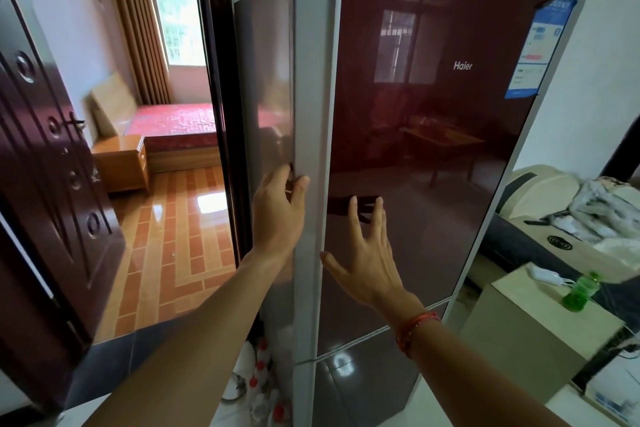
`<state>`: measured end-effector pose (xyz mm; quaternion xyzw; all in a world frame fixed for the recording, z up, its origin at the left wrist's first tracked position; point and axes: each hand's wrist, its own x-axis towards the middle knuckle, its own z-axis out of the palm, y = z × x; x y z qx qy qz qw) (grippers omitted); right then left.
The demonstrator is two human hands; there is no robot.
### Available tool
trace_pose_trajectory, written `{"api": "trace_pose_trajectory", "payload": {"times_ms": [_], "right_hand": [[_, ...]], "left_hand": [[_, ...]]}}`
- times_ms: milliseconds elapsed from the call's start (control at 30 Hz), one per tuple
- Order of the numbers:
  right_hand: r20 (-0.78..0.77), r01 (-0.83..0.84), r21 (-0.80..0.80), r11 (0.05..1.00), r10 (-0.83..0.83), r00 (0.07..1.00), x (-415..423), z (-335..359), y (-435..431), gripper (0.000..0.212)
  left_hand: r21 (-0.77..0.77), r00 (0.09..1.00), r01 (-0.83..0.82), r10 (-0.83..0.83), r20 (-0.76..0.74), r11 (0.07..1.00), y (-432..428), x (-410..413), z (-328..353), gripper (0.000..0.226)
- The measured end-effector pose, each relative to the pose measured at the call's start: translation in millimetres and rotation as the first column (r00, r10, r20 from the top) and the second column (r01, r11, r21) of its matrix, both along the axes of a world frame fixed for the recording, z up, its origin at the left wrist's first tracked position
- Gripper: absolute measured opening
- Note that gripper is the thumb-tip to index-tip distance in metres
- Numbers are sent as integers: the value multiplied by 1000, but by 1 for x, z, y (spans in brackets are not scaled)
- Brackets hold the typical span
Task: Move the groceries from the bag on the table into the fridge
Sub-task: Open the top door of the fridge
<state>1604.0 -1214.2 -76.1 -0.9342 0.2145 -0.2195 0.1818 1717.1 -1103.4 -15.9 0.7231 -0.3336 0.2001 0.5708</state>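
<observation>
A tall fridge (433, 107) with a glossy dark red door and a silver frame fills the middle of the head view. Its upper door looks shut, or nearly so. My left hand (277, 215) curls its fingertips around the door's left silver edge at mid height. My right hand (367, 253) rests flat on the red door front, fingers spread and holding nothing; a red string bracelet circles that wrist. The grocery bag and the table are out of sight.
To the left, a dark wooden door (52, 184) stands open onto a bedroom with a tiled floor. On the right, a beige box (526, 329) carries a green bottle (581, 291). Several bottles (263, 385) stand on the floor beside the fridge.
</observation>
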Motion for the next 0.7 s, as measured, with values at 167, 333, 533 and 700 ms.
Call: {"api": "trace_pose_trajectory", "payload": {"times_ms": [167, 333, 533, 700], "right_hand": [[20, -4, 6, 1000, 4, 1000, -14, -10, 3, 116], [20, 6, 42, 999, -7, 1000, -38, -10, 7, 120], [91, 21, 130, 991, -33, 995, -67, -15, 23, 141], [176, 89, 174, 981, -120, 977, -92, -18, 32, 147]], "left_hand": [[4, 997, 16, -16, 77, 1000, 6, -16, -10, 28], [-13, 986, 76, -73, 148, 997, 12, -45, -13, 28], [-15, 957, 147, -138, 255, 989, 18, -76, -25, 39], [-1, 883, 254, -232, 409, 967, 18, -108, -28, 40]]}}
